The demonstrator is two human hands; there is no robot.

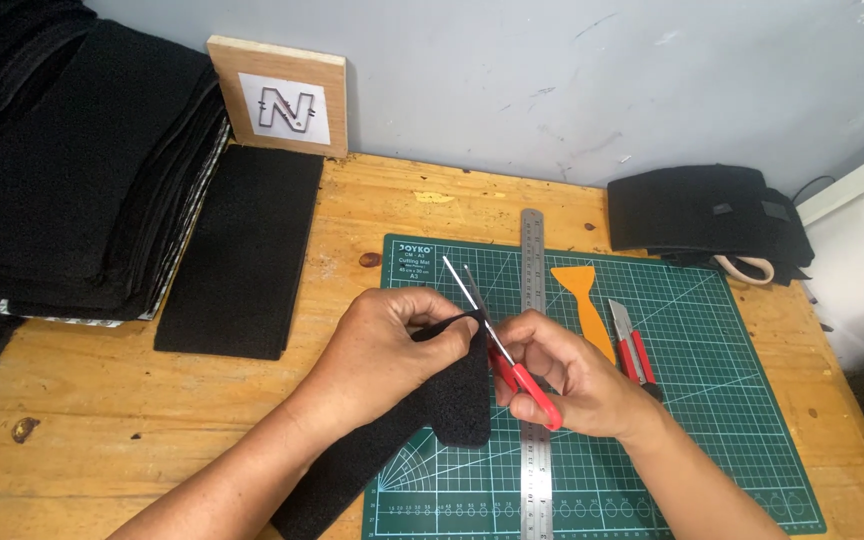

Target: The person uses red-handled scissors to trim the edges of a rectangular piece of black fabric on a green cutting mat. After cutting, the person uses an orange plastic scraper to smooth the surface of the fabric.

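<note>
Head view: at frame centre, the left hand [392, 340] pinches a black felt strip [452, 395] over the green cutting mat [712, 400]. The right hand [572, 375], fingers clamped through red-handled scissors [507, 355], has blades open at the strip's top edge; the cut looks barely begun.

White label [287, 108] on wooden block [278, 93]

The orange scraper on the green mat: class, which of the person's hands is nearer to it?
Right. The right hand, holding the red scissors, sits just below-left of the orange scraper; the left hand, gripping black fabric, is farther left.
</note>
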